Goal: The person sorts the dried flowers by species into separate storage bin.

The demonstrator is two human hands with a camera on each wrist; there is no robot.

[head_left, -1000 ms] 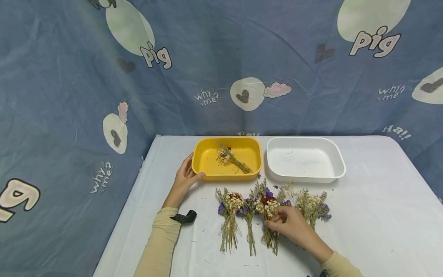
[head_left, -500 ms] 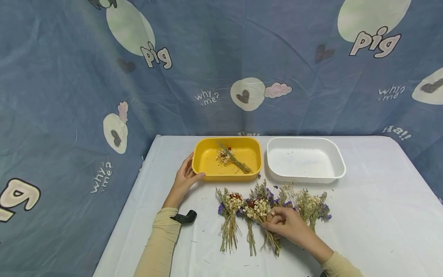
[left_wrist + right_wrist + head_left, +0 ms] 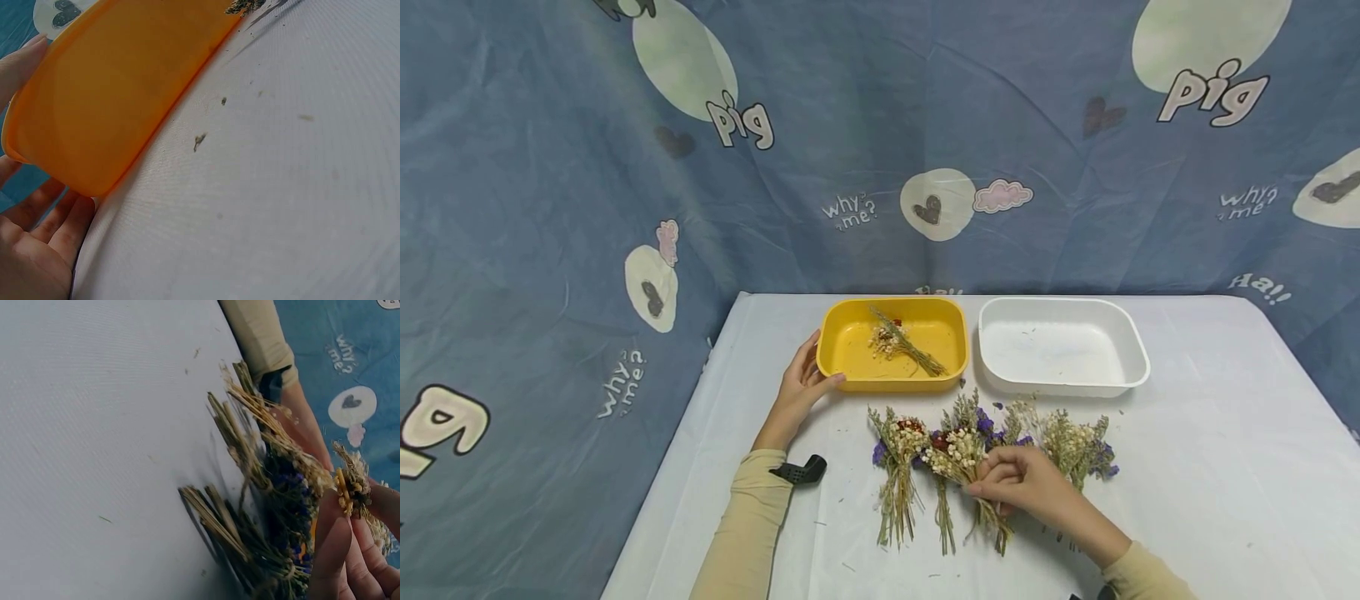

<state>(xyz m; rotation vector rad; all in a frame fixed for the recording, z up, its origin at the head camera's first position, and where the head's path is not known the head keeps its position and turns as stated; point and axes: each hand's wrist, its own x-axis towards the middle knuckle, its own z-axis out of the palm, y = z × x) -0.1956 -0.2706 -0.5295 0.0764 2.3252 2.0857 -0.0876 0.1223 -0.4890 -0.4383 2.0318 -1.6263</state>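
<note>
L arm reaches fwd; L hand (image 3: 797, 396) is at the L end of the yellow tray (image 3: 895, 386), thumb on the near corner, other fingers fairly straight against the outside, not clenched. R forearm slants in from lower R; R hand (image 3: 1026, 483) pinches a cream-&-red dried bunch (image 3: 958, 454) btwn thumb & fingers, just under the blooms. Heads tilt away & L, stems toward the person & R, partly hiding a purple-flowered bunch (image 3: 943, 508). It's nearer the person than the yellow tray & white tray (image 3: 1060, 388); can't tell if it's off the table (image 3: 1225, 467).
</note>
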